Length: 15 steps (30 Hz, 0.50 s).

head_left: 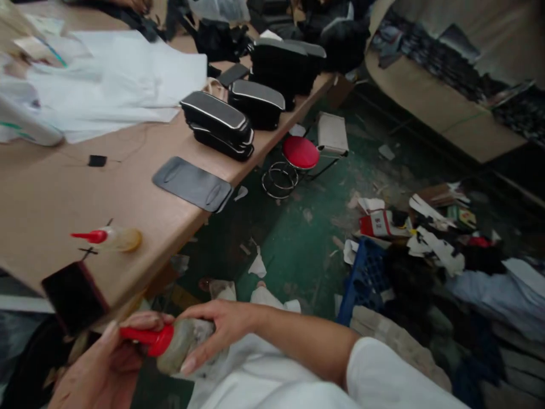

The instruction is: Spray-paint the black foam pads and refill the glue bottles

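Close to my body, below the table edge, both hands are on a squeeze bottle with a cloudy, stained body and a red nozzle cap. My right hand wraps round the body of the bottle. The fingers of my left hand close on the red nozzle at the other end. A second squeeze bottle, red-tipped with yellowish contents, lies on its side on the table. Nearer to me, a dark flat phone-like slab sits at the table corner.
On the table lie a grey flat piece with slits, stacks of black padded pieces and white sheets. A red stool stands beside it. Scraps litter the green floor; a blue crate and cloth heaps are at right.
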Motion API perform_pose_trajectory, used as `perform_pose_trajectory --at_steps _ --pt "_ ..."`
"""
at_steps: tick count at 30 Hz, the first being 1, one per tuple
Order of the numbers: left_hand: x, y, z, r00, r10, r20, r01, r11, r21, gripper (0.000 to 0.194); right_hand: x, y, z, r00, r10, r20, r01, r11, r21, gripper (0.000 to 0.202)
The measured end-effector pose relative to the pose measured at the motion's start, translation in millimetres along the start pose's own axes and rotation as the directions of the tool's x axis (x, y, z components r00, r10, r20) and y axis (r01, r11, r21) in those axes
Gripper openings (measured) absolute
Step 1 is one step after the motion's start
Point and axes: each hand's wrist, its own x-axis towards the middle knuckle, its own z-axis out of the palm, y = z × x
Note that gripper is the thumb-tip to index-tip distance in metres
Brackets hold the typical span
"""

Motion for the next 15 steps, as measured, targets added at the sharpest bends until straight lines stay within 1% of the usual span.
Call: perform_pose_trajectory --at_steps 2,3,6,8,9,10,12,14,15 --pt "1 -14 34.6 0.990 -0.136 0.029 0.138 0.984 -0.113 0.045 -30 19 -21 0.999 -0.005 -0.036 0.006 1.000 0.026 0.068" --pt "0 -19 54.9 0.985 -0.167 0.049 0.173 0.974 -0.144 0.044 -47 31 -30 0.998 -0.013 -0.068 0.016 0.999 0.051 0.068" --pt "-3 -36 123.6 0.974 -0.168 0.154 0.186 0.977 -0.108 0.055 -96 72 -56 0.979 -0.067 -0.192 0.094 0.986 0.135 0.067" --pt "6 -56 168.8 0.962 -0.161 0.219 0.181 0.981 -0.072 0.066 -124 105 -75 0.954 -0.116 -0.278 0.170 0.969 0.180 0.066" --pt "16 -70 188.9 0.964 -0.150 0.222 0.166 0.984 -0.057 0.070 -136 123 -87 0.941 -0.135 -0.311 0.206 0.956 0.208 0.064" --pt "31 -88 206.5 0.970 -0.129 0.204 0.140 0.989 -0.041 0.072 -145 142 -100 0.927 -0.152 -0.342 0.244 0.939 0.243 0.062" --pt "72 -134 233.0 0.986 -0.096 0.136 0.094 0.995 0.019 0.071 -155 186 -133 0.904 -0.165 -0.395 0.313 0.883 0.349 0.060" --pt "125 -192 249.2 0.989 -0.120 0.086 0.109 0.987 0.116 0.069 -153 239 -174 0.879 -0.135 -0.457 0.368 0.801 0.472 0.055" --pt "154 -224 254.8 0.985 -0.150 0.081 0.135 0.976 0.171 0.069 -147 268 -197 0.868 -0.109 -0.485 0.388 0.758 0.524 0.052"
